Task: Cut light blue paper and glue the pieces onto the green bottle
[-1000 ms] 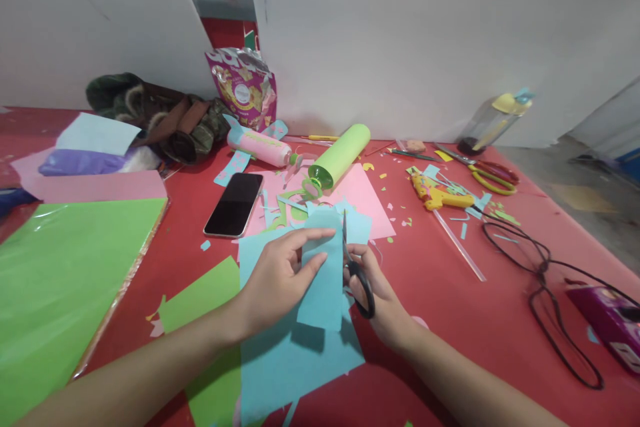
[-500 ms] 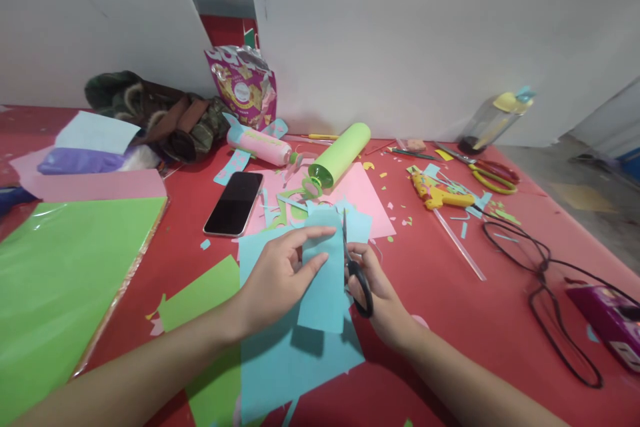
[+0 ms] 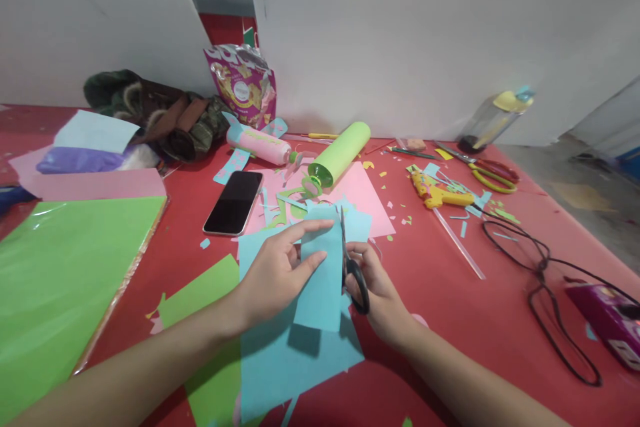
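My left hand point(image 3: 280, 267) grips a folded-looking piece of blue paper point(image 3: 321, 280) between thumb and fingers, held above the table. Black-handled scissors point(image 3: 358, 285) are in my right hand point(image 3: 379, 293), their blades upright along the paper's right edge. Below lies a larger blue sheet point(image 3: 270, 380), partly over a green sheet point(image 3: 215, 373). Just beyond my hands, a green paper-wrapped tube point(image 3: 343, 157) rests on a pink sheet point(image 3: 373, 193) among paper scraps. A phone point(image 3: 233, 203) lies to the left of them.
A yellow glue gun point(image 3: 440, 195) with a black cord point(image 3: 543, 260) lies to the right, near larger scissors point(image 3: 493, 173) and a clear bottle point(image 3: 495, 121). At left are a packet of green paper point(image 3: 75, 273) and a camouflage bag point(image 3: 160, 113). A snack bag point(image 3: 245, 87) stands behind.
The held blue paper and the scissors have shifted very slightly left. My grip stays the same, and the things on the table have not moved.
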{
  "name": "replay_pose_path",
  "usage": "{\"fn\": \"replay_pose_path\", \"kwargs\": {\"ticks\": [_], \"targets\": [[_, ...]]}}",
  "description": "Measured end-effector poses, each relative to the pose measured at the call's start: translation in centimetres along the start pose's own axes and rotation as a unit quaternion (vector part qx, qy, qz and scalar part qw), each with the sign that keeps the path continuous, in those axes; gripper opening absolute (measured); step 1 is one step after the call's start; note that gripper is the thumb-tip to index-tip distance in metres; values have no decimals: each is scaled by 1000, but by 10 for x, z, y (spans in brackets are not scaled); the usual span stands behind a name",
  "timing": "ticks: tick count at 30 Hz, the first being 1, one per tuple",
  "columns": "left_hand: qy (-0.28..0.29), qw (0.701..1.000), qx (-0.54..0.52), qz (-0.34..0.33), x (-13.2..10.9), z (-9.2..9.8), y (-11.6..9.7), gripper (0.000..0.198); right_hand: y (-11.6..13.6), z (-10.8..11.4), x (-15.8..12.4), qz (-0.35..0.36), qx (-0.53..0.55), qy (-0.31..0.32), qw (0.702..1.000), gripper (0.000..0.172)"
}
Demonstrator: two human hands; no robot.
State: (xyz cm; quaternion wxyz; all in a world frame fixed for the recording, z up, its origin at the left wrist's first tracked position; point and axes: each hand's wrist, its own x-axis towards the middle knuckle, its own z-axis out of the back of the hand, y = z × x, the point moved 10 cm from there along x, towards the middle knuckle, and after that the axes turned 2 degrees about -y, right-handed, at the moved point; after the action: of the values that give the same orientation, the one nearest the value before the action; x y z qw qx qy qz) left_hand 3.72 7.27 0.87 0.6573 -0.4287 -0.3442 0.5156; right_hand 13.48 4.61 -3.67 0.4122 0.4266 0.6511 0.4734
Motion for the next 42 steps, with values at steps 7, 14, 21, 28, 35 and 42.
{"fn": "replay_pose_path", "kwargs": {"ticks": [7,14,21,28,35,42], "targets": [[11,999,35,-12,3,5,-8,33,-2,2,2,11,6,10,1000,28],[41,999,-3,0,2,2,-1,35,-3,0,1,22,14,36,999,36],[58,998,13,-17,4,1,-3,35,-2,-2,0,25,40,50,998,38],[76,996,22,-28,5,1,-3,35,-2,-2,0,19,34,51,998,40],[72,997,23,-23,5,2,-3,35,-1,-3,0,19,34,53,998,39],[78,997,12,-9,5,0,0,36,-1,-5,1,14,35,58,998,37]]}}
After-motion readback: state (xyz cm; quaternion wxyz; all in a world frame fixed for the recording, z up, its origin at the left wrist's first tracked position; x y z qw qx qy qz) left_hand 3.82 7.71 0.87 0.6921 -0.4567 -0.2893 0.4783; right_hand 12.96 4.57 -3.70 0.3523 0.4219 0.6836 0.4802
